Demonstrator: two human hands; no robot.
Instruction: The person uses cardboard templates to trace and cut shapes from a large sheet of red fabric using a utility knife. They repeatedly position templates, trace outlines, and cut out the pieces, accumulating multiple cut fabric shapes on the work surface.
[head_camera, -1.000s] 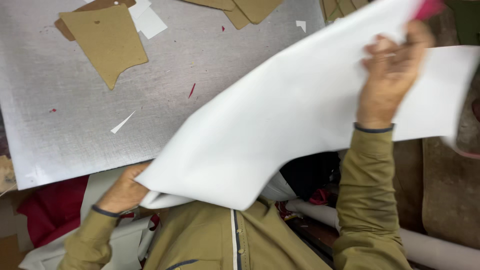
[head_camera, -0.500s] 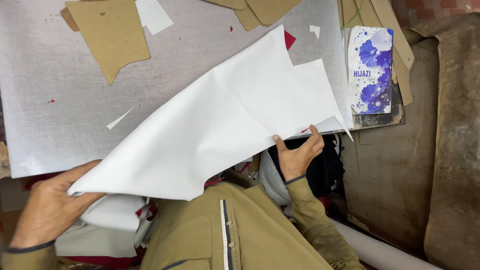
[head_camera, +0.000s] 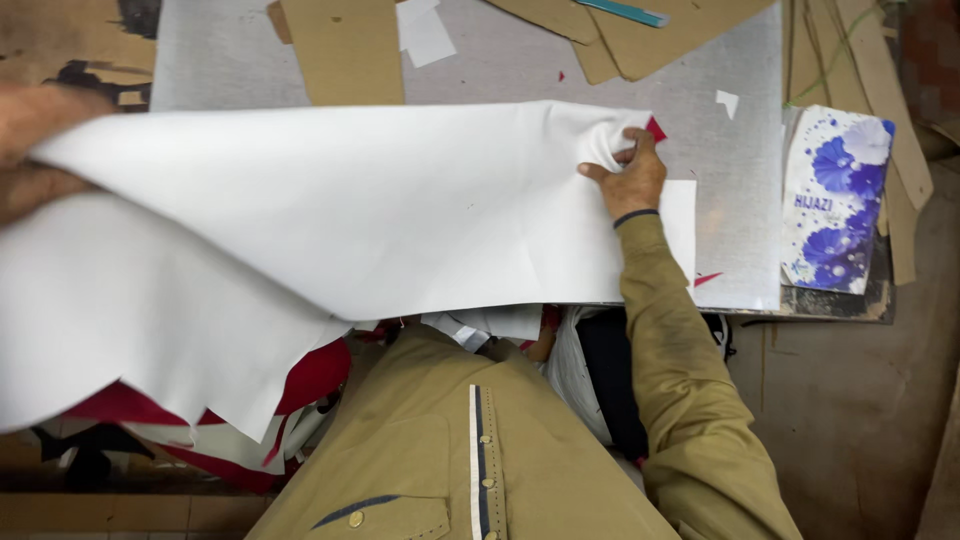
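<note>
A big white sheet (head_camera: 330, 230) is spread out between the person's two hands. The right hand (head_camera: 630, 175) is closed on the top right corner of the sheet, and the sheet is bunched up under its fingers (head_camera: 612, 160). The left hand (head_camera: 35, 150) is at the far left edge of the view and looks blurry. It is up against the left end of the sheet, but you cannot tell how far it is closed.

The right part of the sheet lies low over the grey table (head_camera: 720, 200). The left part hangs past the near edge of the table, in front of the person's brown shirt (head_camera: 470, 440). Its bottom edge is jagged. Red cloth (head_camera: 310, 375) peeks out from under it.

Brown cardboard pieces (head_camera: 345, 50) lie at the far side of the table, just past the top edge of the sheet. A small red scrap (head_camera: 655, 129) shows just beside the right hand. To the right of that hand there is a bare strip of table. At the table's right edge lies a white packet with blue flowers (head_camera: 835, 200), well apart from the sheet.
</note>
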